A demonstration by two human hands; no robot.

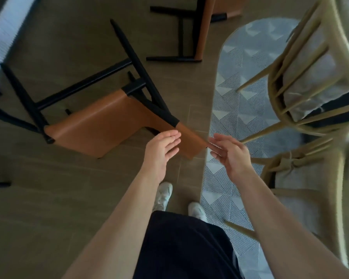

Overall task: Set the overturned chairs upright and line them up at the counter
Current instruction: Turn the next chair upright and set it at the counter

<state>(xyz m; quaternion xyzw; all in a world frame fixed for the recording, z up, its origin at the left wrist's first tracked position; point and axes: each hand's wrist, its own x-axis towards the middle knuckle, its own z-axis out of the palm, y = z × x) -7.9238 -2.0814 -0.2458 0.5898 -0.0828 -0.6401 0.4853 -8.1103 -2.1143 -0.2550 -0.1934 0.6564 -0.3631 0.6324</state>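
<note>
Head view looks straight down at a brown chair lying tipped over on the floor, its black legs pointing up and away and its backrest stretching toward the person's feet. A second chair of the same kind lies overturned farther off, near the top of the view. No counter can be made out from this angle.

The step in hand looks like taking hold of the near chair to stand it up. To do that well, both hands should close on the backrest, one on each side edge. The lift should then swing the chair up over the legs that end nearest the floor, so the feet land together rather than scraping. The rug and the wooden chairs sit just beside on the right, so the swing is better kept to the bare floor side.

The left hand is held out with its fingers straight and close together, overlapping the backrest's edge. The right hand is spread loosely, its fingers ending just at the backrest's corner. Neither hand grips anything. With the slight blur at the fingertips, whether either one actually touches the leather cannot be told.
</note>
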